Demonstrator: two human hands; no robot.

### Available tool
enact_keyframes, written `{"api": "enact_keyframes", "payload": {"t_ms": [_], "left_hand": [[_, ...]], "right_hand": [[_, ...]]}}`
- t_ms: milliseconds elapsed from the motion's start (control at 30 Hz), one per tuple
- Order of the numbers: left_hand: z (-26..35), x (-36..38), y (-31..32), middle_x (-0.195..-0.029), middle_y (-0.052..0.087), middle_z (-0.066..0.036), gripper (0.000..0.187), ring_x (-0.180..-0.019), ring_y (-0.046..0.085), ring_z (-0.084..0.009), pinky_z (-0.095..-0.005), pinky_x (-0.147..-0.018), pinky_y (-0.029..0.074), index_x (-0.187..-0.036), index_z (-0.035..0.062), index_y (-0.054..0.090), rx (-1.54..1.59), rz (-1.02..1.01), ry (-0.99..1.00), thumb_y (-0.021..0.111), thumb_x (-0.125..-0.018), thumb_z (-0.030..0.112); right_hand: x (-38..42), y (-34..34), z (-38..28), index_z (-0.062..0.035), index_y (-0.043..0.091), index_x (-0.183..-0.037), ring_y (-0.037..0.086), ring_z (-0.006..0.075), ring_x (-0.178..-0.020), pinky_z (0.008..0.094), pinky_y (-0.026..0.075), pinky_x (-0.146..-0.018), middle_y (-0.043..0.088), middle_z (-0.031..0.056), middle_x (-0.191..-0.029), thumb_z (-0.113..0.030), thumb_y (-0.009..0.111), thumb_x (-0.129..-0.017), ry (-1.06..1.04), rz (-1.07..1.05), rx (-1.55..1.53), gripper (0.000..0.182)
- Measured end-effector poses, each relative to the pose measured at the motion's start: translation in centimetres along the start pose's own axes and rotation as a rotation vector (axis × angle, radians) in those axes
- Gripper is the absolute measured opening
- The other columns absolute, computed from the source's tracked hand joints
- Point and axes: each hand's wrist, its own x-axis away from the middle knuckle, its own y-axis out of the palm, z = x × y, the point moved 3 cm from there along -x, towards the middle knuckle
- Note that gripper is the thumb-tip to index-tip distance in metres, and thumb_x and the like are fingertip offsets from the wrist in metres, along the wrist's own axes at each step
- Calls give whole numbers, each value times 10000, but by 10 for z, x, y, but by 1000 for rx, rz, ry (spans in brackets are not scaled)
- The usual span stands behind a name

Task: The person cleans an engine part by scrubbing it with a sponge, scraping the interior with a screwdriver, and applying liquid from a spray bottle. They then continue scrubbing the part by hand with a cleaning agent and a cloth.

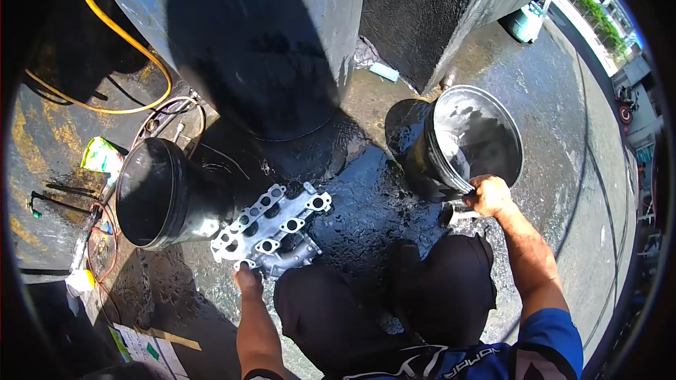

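My left hand (247, 278) grips the lower left end of a silver metal intake manifold (278, 222), its flanged ports facing up, in front of my left knee. With my right hand (489, 195) I hold the near rim of a dark bucket (431, 158), its fingers closed over the edge. The bucket tilts, and its mouth shows a wet, greyish inside. Just below my right hand is a small metal cylinder-like piece (458, 214), partly covered by the hand. A second black bucket (151, 193) lies tipped to the left of the manifold.
Large dark drums (267, 42) stand ahead. A yellow hose (120, 24) curves at the upper left, near a green and yellow packet (102, 156). A light blue block (384, 72) lies between the drums. Wet ground (366, 197) spreads before my knees. Papers (151, 352) lie lower left.
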Motion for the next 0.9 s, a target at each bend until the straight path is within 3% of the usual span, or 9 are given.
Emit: {"api": "enact_keyframes", "payload": {"t_ms": [133,200,267,333,400,500,667,800,900], "left_hand": [[33,18,3,-1071,673,-136,449,-852,681,-253,-425,-543,510,-1273,90,564,-500,195,-45,651,-857,234],[27,-40,-27,-1272,630,-273,743,-1022,682,-397,-493,-812,562,-1405,-10,449,-727,239,-50,711,-755,238],[81,-2,0,-1400,536,-320,896,-1265,555,-484,-513,-1106,437,-1500,-40,352,-937,428,238,724,-743,262],[123,20,36,-1457,466,-335,938,-1389,425,-480,-513,-1184,341,-1514,-46,338,-935,543,564,753,-737,274],[171,43,88,-1476,429,-348,917,-1417,369,-495,-547,-1202,292,-1526,-68,316,-838,437,894,736,-748,175],[250,135,187,-1484,412,-339,857,-1416,351,-502,-581,-1185,286,-1508,-62,345,-763,270,1282,721,-763,130],[349,280,319,-1506,386,-328,784,-1402,360,-520,-589,-1170,292,-1461,-44,403,-698,17,1811,722,-767,135],[396,340,403,-1550,330,-337,791,-1427,329,-532,-624,-1174,265,-1483,-15,418,-716,-1,2164,740,-794,204],[430,358,445,-1565,320,-332,805,-1450,311,-516,-617,-1177,262,-1514,84,432,-753,232,2321,766,-819,316]], "right_hand": [[-2,-4,5,-109,744,-919,710,364,-871,464,572,-782,725,146,-848,-277,742,-738,-28,94,-6,247],[-10,-5,16,-115,743,-914,707,369,-838,467,573,-758,720,146,-821,-263,726,-744,-46,167,22,225],[-23,4,45,-177,748,-990,694,324,-1017,488,528,-879,746,103,-995,-308,691,-780,67,37,110,255],[-27,-12,66,-223,753,-1069,662,301,-1134,490,471,-970,746,70,-1073,-332,639,-824,177,-59,163,291],[-31,-13,98,-217,757,-1071,647,277,-1171,443,474,-964,746,54,-1119,-268,640,-813,213,-105,327,287],[-32,1,138,-156,758,-1129,629,297,-1225,525,408,-1091,723,90,-1230,-254,638,-844,306,-101,298,324],[-61,-93,70,-128,644,-1393,479,336,-1443,653,248,-1206,577,149,-1487,-281,739,-823,346,-490,161,598],[-88,-153,-36,-18,606,-1364,660,376,-1182,420,513,-1007,696,240,-1208,-319,763,-854,-127,123,-455,613],[-166,-108,-107,-21,619,-1338,673,354,-1154,417,527,-974,709,210,-1192,-319,728,-896,-251,-98,-635,544]]}}
